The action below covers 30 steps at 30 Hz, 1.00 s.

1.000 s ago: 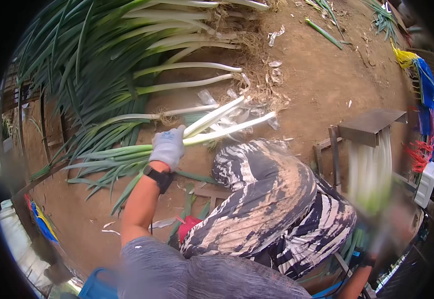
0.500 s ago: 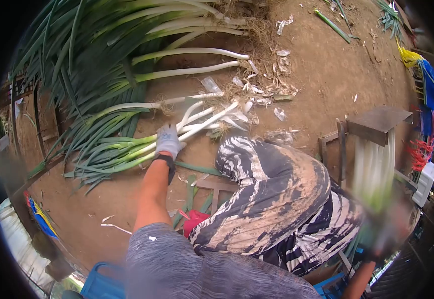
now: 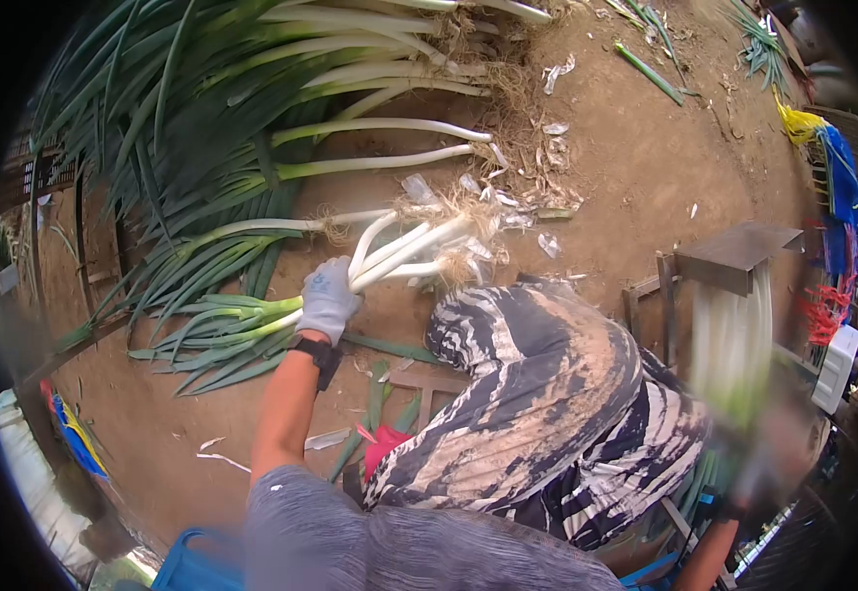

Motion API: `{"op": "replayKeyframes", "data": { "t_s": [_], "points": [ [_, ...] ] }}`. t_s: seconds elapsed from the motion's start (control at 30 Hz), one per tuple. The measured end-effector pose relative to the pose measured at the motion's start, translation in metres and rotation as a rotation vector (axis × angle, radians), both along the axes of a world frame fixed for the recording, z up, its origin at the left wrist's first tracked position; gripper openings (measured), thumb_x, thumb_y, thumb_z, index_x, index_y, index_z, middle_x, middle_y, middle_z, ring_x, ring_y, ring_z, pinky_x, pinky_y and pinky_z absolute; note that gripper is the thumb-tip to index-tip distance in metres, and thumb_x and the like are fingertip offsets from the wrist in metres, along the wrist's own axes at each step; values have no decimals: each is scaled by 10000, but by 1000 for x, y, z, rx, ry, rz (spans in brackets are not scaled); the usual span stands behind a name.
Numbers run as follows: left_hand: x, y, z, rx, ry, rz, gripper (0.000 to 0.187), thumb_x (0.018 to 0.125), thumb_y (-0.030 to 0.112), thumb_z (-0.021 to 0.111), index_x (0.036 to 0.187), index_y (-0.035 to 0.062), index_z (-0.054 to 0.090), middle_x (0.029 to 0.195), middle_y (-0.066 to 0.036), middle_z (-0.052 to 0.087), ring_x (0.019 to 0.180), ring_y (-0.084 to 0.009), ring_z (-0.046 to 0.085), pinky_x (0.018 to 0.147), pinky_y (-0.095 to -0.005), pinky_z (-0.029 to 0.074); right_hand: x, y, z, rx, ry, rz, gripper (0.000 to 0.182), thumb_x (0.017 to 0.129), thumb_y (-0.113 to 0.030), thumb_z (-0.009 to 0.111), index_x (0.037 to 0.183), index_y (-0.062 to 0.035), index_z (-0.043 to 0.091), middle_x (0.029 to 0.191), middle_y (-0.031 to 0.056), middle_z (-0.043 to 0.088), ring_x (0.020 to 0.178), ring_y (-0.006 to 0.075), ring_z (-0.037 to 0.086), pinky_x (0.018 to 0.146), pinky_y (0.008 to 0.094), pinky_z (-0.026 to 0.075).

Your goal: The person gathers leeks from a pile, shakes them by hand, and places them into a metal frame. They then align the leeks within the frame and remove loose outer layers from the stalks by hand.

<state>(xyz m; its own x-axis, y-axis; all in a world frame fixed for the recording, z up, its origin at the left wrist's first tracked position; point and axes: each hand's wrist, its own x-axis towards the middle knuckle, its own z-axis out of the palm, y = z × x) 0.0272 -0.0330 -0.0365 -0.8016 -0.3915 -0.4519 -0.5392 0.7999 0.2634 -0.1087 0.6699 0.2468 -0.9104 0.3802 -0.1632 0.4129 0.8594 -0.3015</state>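
Observation:
My left hand (image 3: 330,298), in a pale glove, is closed around several long green onions (image 3: 411,251). Their white stems and roots point up and right, while the green leaves (image 3: 227,340) trail left along the ground. At the right, my right hand (image 3: 779,448) is blurred at the lower, green end of an upright bundle of green onions (image 3: 732,345). Its fingers cannot be made out. The bundle's white ends lie just under a flat metal plate (image 3: 739,254).
A large pile of green onions (image 3: 281,108) fills the upper left. Peeled skins (image 3: 550,244) and root scraps litter the dirt floor (image 3: 636,167). My bent leg in patterned trousers (image 3: 537,384) lies between my hands. Blue, yellow and red ties (image 3: 843,177) hang at the right.
My left hand has raised the green onions slightly, and their root ends have come up and closer together. The right hand and upright bundle have stayed nearly in place as the view shifted a little.

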Motion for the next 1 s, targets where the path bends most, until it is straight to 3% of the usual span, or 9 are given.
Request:
{"op": "replayKeyframes", "data": {
  "t_s": [0.13, 0.3, 0.33, 0.43, 0.5, 0.67, 0.7, 0.87, 1.0],
  "points": [
    [-20, 2, 105, 137, 263, 33, 359, 670, 183, 736, 981, 73, 594, 927, -147, 637, 916, -350, 618, 794, -438, 497, -5, -71, 14, -13, 21, 184, 518, 901, -261, 582, 1311, 46, 505, 1252, 192, 555, 1149, 259, 517, 982, 365, 373],
    [-48, 53, 231, 391, 540, -80, 388, 714, 157, 707, 1073, 51, 603, 945, -173, 669, 877, -358, 647, 749, -405, 524, 11, -275, 71, -605, -222, 571, 609, 791, -161, 641, 1321, 86, 471, 1304, 209, 549, 1236, 257, 508, 1059, 337, 356],
    [-55, 64, 253, 457, 495, -134, 387, 718, 160, 704, 1076, 51, 603, 941, -171, 669, 873, -354, 648, 751, -399, 523, 14, -292, 63, -721, -287, 691, 829, 762, -304, 752, 1410, 52, 378, 1379, 173, 490, 1281, 190, 434, 1053, 358, 368],
    [-59, 99, 289, 684, 450, -269, 431, 733, 171, 694, 1133, 51, 586, 944, -163, 670, 867, -321, 662, 761, -373, 521, 26, -356, 45, -1048, -391, 912, 567, 829, -211, 731, 1299, 7, 500, 1188, 122, 599, 1126, 184, 564, 928, 336, 473],
    [-51, 116, 283, 942, 440, -289, 516, 734, 136, 702, 1212, 39, 534, 1049, -145, 624, 976, -221, 619, 808, -347, 506, 23, -386, 49, -1296, -279, 828, 482, 850, -196, 726, 1262, -22, 545, 1134, 98, 635, 1077, 186, 608, 897, 339, 506],
    [-63, 102, 321, 1178, 287, -453, 506, 717, 32, 657, 1198, 3, 503, 1045, -89, 571, 992, -182, 574, 857, -299, 492, 14, -409, 41, -1954, -29, 628, 510, 839, -297, 735, 1263, -70, 564, 1190, 75, 628, 1093, 213, 606, 963, 393, 485],
    [-68, 97, 333, 1130, 92, -405, 567, 704, 19, 651, 1243, 17, 474, 1090, -83, 554, 1054, -189, 551, 894, -307, 480, 12, -406, 41, -1966, -42, 655, 530, 835, -324, 735, 1258, -56, 562, 1194, 84, 625, 1088, 218, 606, 968, 402, 481],
    [-74, 90, 366, 1062, 157, -679, 750, 694, 2, 605, 1395, 34, 340, 1171, -95, 532, 1097, -188, 503, 949, -310, 432, 12, -401, 99, -2017, -225, 698, 533, 824, -381, 740, 1178, -11, 593, 1102, 106, 649, 1007, 211, 626, 922, 396, 499],
    [-74, 87, 377, 1079, 199, -634, 759, 696, 40, 608, 1407, 27, 344, 1190, -99, 548, 1106, -178, 496, 968, -302, 414, -3, -410, 105, -1765, 33, 553, 511, 834, -412, 722, 1156, -30, 612, 1075, 85, 652, 994, 201, 628, 930, 387, 497]
  ]
}}
